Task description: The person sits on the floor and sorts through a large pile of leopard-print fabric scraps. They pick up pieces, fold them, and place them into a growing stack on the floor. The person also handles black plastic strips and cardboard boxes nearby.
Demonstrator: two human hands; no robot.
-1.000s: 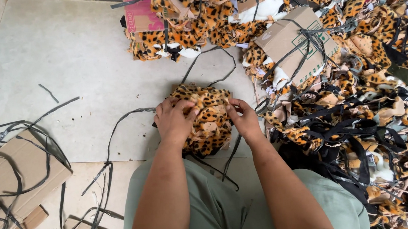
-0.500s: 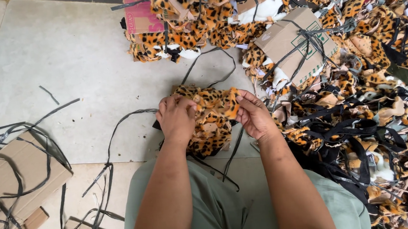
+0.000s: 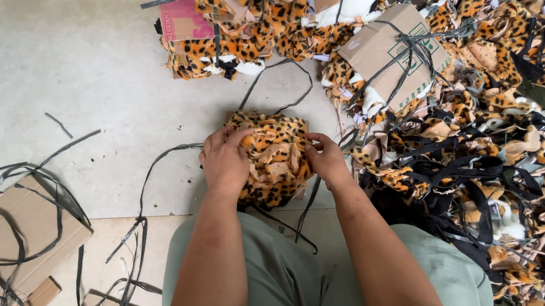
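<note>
- We see both hands on a bundle of leopard-print plush fabric pieces (image 3: 277,156), orange and black with pale backing, sitting on the pale concrete floor (image 3: 89,89) just beyond our knees, centre of the scene.
- Left hand (image 3: 225,162): curled over the bundle's left side, fingers pressed into the fabric, gripping it.
- Right hand (image 3: 327,159): on the bundle's right edge, fingers bent and pinching fabric at the top right.
- Thin black plastic straps (image 3: 158,164) run under and around the bundle; one loops away to the far side, others trail left across the floor.
- Right of the bundle: a big loose heap of leopard-print scraps and black straps (image 3: 496,156), touching or nearly touching the right hand.
- Far right: a brown cardboard box bound with black straps (image 3: 393,49), lying on the heap.
- Far centre: another strapped stack of leopard-print pieces (image 3: 239,40) with a pink printed card (image 3: 180,19) at its left end.
- Near left: flat brown cardboard sheets (image 3: 16,235) under tangled black straps.
- We wear pale green trousers (image 3: 274,274), at the near edge.
</note>
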